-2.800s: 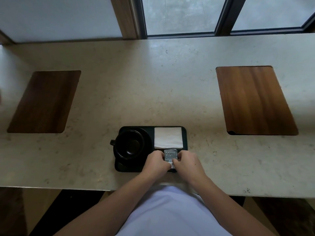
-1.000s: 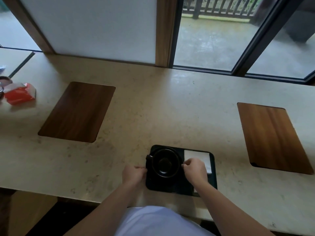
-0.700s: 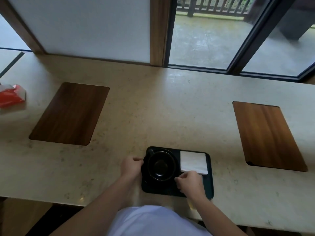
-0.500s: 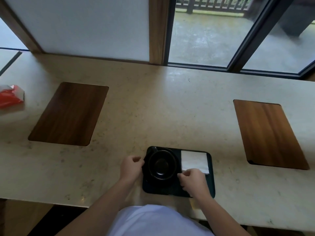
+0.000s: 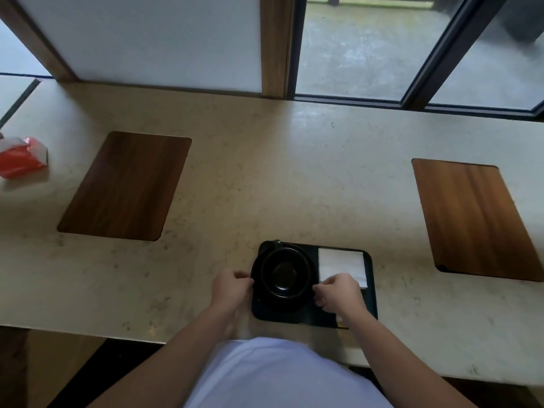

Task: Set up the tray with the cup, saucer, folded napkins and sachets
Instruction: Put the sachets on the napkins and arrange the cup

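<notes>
Lower centre of the frame: the left hand (image 5: 232, 285) pinches the saucer (image 5: 282, 301) rim, the right hand (image 5: 338, 293) grasps its opposite edge beside the napkin (image 5: 341, 265); turn the cup (image 5: 285, 273) slowly, level, keeping both centred on the tray (image 5: 371, 301); sachets hidden.

Both forearms reach forward, left hand (image 5: 231, 287) and right hand (image 5: 338, 293) with fingers curled inward, facing each other.
</notes>
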